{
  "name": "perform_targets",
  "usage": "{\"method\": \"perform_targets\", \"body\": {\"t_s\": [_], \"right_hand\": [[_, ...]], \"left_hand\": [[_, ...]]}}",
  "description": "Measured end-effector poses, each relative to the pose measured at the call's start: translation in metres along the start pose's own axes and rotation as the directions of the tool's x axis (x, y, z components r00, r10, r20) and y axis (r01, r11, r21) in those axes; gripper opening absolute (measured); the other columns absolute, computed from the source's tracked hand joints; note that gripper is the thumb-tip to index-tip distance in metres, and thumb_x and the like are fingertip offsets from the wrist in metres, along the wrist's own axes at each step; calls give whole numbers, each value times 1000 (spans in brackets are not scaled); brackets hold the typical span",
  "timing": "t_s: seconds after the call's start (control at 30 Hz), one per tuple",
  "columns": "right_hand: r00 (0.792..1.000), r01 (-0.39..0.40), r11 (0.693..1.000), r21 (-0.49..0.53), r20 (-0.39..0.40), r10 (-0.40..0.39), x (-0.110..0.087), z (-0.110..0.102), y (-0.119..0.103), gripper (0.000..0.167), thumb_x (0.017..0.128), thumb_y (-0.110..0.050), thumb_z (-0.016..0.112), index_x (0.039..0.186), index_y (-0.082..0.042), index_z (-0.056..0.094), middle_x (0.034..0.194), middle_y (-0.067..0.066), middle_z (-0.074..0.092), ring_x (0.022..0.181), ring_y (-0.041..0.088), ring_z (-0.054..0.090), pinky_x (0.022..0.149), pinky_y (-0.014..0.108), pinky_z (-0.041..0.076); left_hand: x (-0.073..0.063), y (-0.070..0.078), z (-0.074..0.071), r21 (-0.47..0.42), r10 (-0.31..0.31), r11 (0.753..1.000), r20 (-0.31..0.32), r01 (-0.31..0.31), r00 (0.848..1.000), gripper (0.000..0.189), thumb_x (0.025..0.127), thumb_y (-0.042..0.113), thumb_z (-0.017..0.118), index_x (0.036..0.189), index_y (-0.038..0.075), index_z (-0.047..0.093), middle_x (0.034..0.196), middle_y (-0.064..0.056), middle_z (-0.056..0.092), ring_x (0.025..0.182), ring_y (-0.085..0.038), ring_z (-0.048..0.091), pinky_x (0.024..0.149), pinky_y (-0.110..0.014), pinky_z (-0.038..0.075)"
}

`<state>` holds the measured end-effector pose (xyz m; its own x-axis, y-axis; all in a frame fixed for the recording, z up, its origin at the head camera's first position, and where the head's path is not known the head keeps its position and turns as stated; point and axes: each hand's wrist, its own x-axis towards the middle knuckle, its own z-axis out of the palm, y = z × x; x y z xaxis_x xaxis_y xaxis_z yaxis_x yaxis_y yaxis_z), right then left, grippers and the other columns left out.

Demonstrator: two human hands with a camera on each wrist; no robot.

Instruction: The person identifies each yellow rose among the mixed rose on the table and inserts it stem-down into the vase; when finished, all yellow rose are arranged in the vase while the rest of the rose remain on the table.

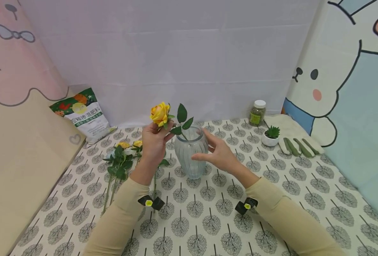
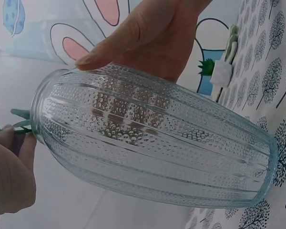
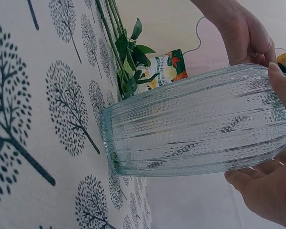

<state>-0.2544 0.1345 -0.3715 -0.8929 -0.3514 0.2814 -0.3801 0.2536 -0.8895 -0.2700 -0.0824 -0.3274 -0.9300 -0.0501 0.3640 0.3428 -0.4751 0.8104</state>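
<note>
My left hand (image 1: 155,140) pinches a yellow rose (image 1: 160,114) just below its bloom, to the left of a ribbed clear glass vase (image 1: 191,156). Green leaves (image 1: 182,113) from its stem stand over the vase's mouth; how far the stem reaches inside I cannot tell. The vase is upright on the cloth. My right hand (image 1: 219,151) grips the vase's upper right side, thumb in front and fingers around the far side. In the left wrist view, the left fingers (image 2: 14,157) are close to the glass rim.
More artificial flowers (image 1: 120,161) lie on the tree-print tablecloth (image 1: 180,227) at left. A fertilizer bag (image 1: 85,119) leans at the back left. Toward the back right are a lidded jar (image 1: 257,113), a small potted succulent (image 1: 270,136) and gloves (image 1: 296,137).
</note>
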Motion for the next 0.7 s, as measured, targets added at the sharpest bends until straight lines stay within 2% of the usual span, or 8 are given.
{"method": "perform_targets", "body": {"t_s": [0.23, 0.33, 0.43, 0.57, 0.7], "right_hand": [[1000, 3, 1000, 19, 9, -4, -10, 0, -27, 97, 85, -8, 81, 158, -1, 17, 164, 17, 17, 143, 37, 33, 114, 44, 33], [1000, 13, 999, 31, 9, -13, -10, 0, -27, 98, 85, -7, 81, 158, 0, 17, 164, 17, 17, 143, 37, 34, 113, 45, 33], [1000, 20, 999, 37, 4, -21, -5, 1, -12, 100, 84, -10, 82, 159, -4, 17, 164, 13, 18, 143, 35, 35, 113, 43, 34], [1000, 17, 999, 28, -4, -17, -1, 1, 0, 101, 83, -10, 83, 159, -4, 17, 164, 12, 19, 143, 34, 35, 112, 42, 35], [1000, 12, 1000, 19, 0, -12, -7, 0, -18, 99, 84, -6, 81, 158, 0, 17, 163, 16, 18, 143, 36, 34, 113, 43, 34]], "left_hand": [[3, -5, -3, -38, -25, 999, 19, 26, 999, 33, 95, -13, 57, 105, 12, 76, 92, -4, 71, 88, -16, 70, 84, -29, 58], [4, -8, -4, -44, -46, 998, 43, 48, 998, 36, 96, -14, 55, 107, 13, 76, 94, -3, 72, 90, -16, 70, 91, -31, 56], [5, -11, -6, -26, -62, 998, 79, 64, 995, 41, 96, -15, 53, 106, 17, 77, 98, -1, 73, 94, -15, 69, 95, -32, 53], [6, -14, -7, 10, -77, 997, 106, 76, 991, 44, 97, -14, 54, 104, 23, 77, 104, 3, 73, 96, -11, 65, 93, -29, 51], [8, -15, -8, 50, -75, 996, 116, 69, 990, 42, 97, -11, 57, 103, 24, 78, 104, 4, 72, 96, -11, 62, 89, -28, 50]]}}
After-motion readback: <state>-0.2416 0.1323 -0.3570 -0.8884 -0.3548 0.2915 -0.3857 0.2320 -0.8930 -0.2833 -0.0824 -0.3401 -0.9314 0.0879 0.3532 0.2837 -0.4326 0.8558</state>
